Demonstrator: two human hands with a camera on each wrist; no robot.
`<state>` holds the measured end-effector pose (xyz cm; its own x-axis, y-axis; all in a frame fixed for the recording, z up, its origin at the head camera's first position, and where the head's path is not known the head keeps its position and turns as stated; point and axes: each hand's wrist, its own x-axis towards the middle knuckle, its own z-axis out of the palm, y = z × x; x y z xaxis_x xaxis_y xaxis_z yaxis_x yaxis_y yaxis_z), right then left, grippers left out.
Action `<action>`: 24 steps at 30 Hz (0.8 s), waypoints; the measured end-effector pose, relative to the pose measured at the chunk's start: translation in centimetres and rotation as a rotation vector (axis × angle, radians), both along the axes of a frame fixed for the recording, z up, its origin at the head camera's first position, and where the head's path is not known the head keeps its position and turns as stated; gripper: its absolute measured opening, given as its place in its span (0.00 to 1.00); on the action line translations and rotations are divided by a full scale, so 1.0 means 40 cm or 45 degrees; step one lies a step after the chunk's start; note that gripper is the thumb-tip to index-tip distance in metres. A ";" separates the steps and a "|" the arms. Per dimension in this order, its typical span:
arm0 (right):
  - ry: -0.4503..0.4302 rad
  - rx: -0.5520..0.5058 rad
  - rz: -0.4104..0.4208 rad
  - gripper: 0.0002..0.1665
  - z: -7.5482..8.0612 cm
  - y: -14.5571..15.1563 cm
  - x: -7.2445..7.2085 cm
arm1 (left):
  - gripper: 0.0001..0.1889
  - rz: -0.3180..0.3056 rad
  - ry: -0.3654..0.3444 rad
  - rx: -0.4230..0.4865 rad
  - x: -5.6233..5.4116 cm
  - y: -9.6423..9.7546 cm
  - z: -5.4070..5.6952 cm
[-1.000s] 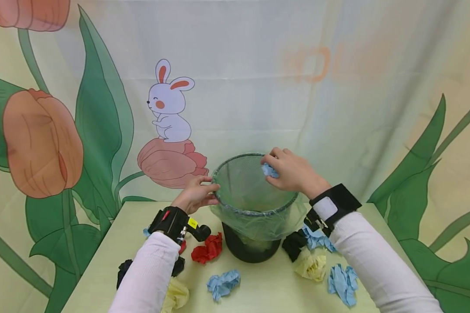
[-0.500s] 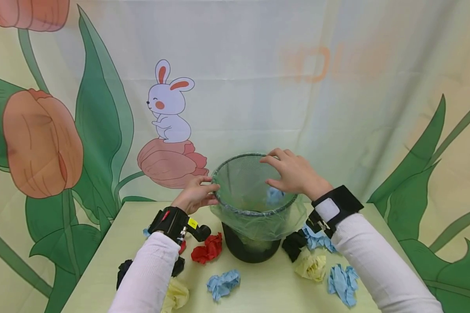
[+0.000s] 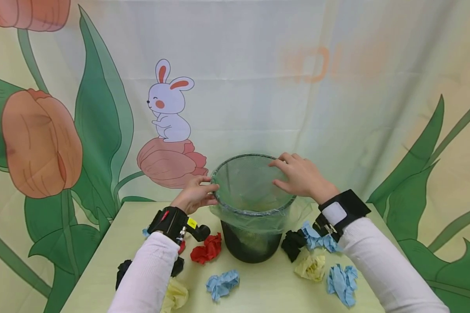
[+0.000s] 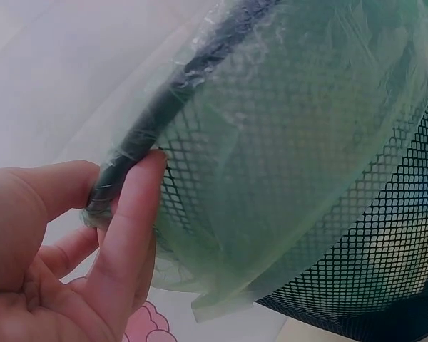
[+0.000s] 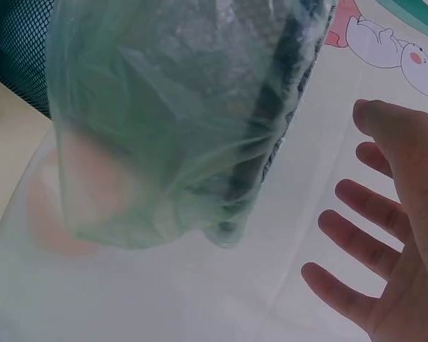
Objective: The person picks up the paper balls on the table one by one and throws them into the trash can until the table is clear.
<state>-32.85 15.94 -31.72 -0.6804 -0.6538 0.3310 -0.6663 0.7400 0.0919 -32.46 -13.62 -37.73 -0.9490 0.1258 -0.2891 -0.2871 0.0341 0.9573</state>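
Observation:
A black mesh wastebasket stands upright on the table, its green translucent bin bag folded over the rim. At the left of the rim my left hand pinches the edge; the left wrist view shows thumb and fingers on either side of the bag-covered rim. My right hand hovers by the right side of the rim, fingers spread and holding nothing. In the right wrist view that hand is apart from the bag. The bottom inside the bin is mostly hidden.
Crumpled paper lies around the bin: red, blue and yellow at the left and front, black, yellow and blue at the right. A printed curtain hangs behind the table.
My right hand let go of a blue crumpled paper ball, which dropped into the bin and out of sight. The hand has since shifted slightly right. My left hand stays on the rim.

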 end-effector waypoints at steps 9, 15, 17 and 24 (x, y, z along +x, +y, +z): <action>0.049 -0.075 -0.026 0.11 -0.024 0.019 -0.005 | 0.29 -0.002 0.005 0.001 -0.001 -0.001 -0.001; 0.061 -0.103 -0.046 0.04 -0.034 0.041 -0.012 | 0.28 0.009 0.000 -0.009 -0.007 0.003 -0.001; 0.062 -0.123 -0.040 0.03 -0.037 0.051 -0.012 | 0.28 0.012 -0.001 -0.005 -0.008 0.004 0.000; 0.068 -0.158 -0.062 0.02 -0.063 0.095 -0.022 | 0.29 0.017 -0.004 -0.001 -0.010 0.005 0.001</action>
<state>-33.73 19.73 -34.24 -0.6896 -0.5719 0.4443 -0.6258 0.7794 0.0320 -32.86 -13.40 -37.68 -0.9498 0.1127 -0.2919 -0.2902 0.0312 0.9565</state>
